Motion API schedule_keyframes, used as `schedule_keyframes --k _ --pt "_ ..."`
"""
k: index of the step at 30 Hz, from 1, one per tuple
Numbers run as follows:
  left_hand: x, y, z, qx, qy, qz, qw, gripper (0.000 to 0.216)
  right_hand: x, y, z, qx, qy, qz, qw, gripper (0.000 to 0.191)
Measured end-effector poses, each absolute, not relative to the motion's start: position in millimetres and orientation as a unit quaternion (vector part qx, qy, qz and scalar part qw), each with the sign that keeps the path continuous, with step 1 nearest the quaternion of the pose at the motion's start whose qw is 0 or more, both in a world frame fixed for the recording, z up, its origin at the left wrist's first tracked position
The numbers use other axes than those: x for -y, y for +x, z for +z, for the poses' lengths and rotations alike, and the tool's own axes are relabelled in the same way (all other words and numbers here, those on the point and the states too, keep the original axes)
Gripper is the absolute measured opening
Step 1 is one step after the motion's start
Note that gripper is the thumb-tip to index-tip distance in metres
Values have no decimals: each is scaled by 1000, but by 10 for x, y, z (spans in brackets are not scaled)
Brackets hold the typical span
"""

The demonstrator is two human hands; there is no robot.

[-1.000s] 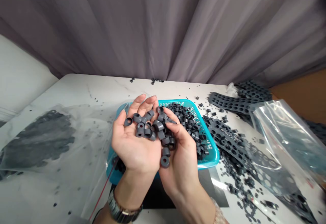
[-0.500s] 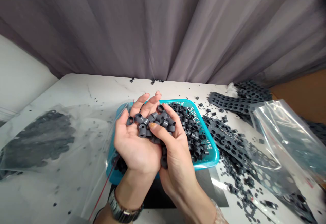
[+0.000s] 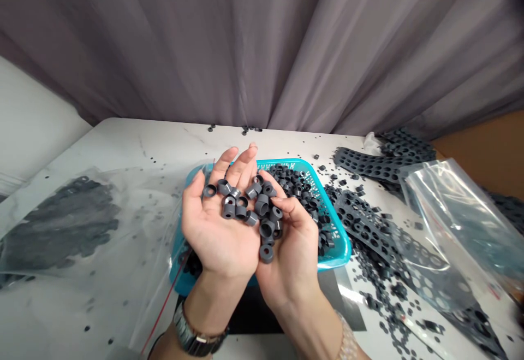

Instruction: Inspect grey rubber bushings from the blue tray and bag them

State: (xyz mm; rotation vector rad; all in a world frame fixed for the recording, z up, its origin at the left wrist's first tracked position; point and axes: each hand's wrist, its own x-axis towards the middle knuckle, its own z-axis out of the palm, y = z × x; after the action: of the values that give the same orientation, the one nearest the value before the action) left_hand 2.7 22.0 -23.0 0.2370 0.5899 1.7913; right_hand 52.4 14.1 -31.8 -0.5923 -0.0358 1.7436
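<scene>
My left hand [image 3: 219, 234] and my right hand [image 3: 292, 248] are cupped together, palms up, above the near left part of a turquoise plastic basket [image 3: 341, 245]. A heap of small dark grey rubber rings [image 3: 249, 207] lies across both palms. The left fingers stretch out flat; the right fingers curl in at the edge of the heap. More grey rings [image 3: 305, 196] fill the basket under and behind my hands. A metal watch [image 3: 196, 338] sits on my left wrist.
A clear plastic bag holding dark rings [image 3: 61, 229] lies on the white table at left, its red-edged mouth by the basket. Punched black rubber sheets [image 3: 368, 218] and loose bits cover the right side, with another clear bag [image 3: 462, 212]. A grey curtain hangs behind.
My right thumb, which lay over the heap half a second ago, has drawn back, and the rings lie open across both palms again. Both hands stay over the basket.
</scene>
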Motion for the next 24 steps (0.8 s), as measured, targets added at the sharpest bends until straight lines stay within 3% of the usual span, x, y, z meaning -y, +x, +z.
schedule_keyframes --k 14,24 --pt "-222 58 -257 -270 121 780 551 34 -132 504 -292 44 -250 739 624 29" --pt "-217 43 -226 -224 88 773 587 36 -123 485 -281 79 -253 729 632 22"
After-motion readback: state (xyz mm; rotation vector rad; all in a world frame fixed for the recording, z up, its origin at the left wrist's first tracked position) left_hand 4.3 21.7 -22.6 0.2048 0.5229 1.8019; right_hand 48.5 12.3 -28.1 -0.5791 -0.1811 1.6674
